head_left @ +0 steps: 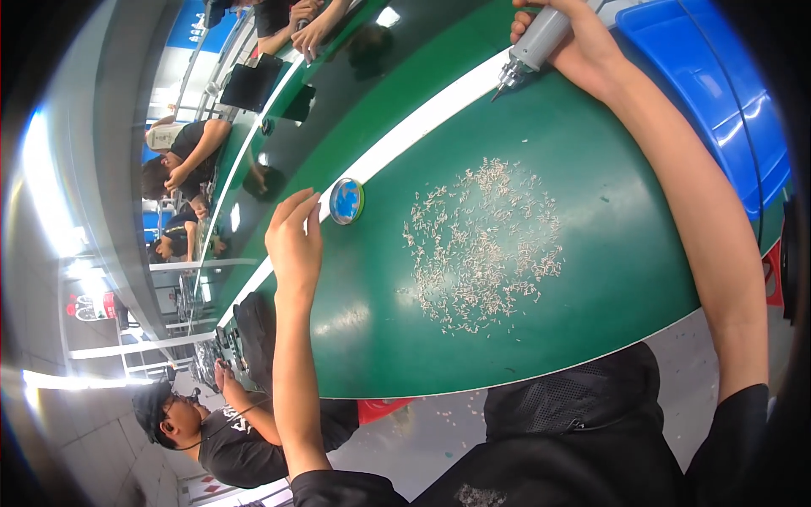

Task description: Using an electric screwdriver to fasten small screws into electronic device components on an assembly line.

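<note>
My right hand [583,52] is wrapped round a grey electric screwdriver [541,40] at the upper right. The driver's metal tip points down and left, above the green tabletop [608,245]. My left hand [294,241] hangs over the table's far left side, fingers loosely bent and a little apart, with nothing visible in them. Just right of its fingertips stands a small round tin [346,201] with something blue inside. Between my arms, many tiny pale screw-like pieces [486,245] lie scattered in a broad patch.
A blue plastic bin [693,93] stands right of my right forearm. A white strip [422,122] runs along the table's far side, with a dark glossy band beyond. A person in a black cap [182,422] sits at the left; several others work across the table.
</note>
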